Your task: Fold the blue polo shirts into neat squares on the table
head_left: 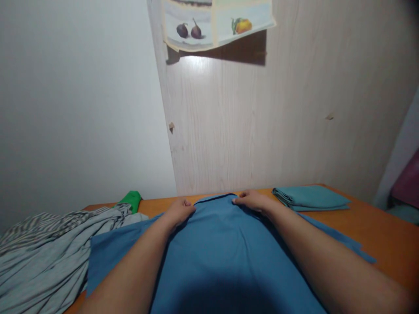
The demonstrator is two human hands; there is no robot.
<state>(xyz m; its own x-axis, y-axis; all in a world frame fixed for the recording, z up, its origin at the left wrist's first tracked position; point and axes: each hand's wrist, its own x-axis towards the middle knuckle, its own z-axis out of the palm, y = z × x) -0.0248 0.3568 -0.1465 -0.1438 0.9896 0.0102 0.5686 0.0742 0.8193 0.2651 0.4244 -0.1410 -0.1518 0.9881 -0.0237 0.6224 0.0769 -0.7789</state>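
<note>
Blue cloth (229, 253) on table; left hand (179, 210), right hand (252, 199) curled, pinching its far edge.

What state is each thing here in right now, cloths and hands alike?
Blue cloth: spread flat on the table, far edge gripped.
Left hand: closed on the blue cloth's far edge.
Right hand: closed on the same edge.
Teal cloth: folded, lying apart at the right.
Grey cloth: crumpled in a heap at the left.
Green cloth: mostly hidden behind the heap.
Poster: lower edge curling off the wall.

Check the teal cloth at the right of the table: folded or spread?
Folded. The teal cloth lies as a flat, neat stack with layered edges on the table, apart from both hands.
</note>
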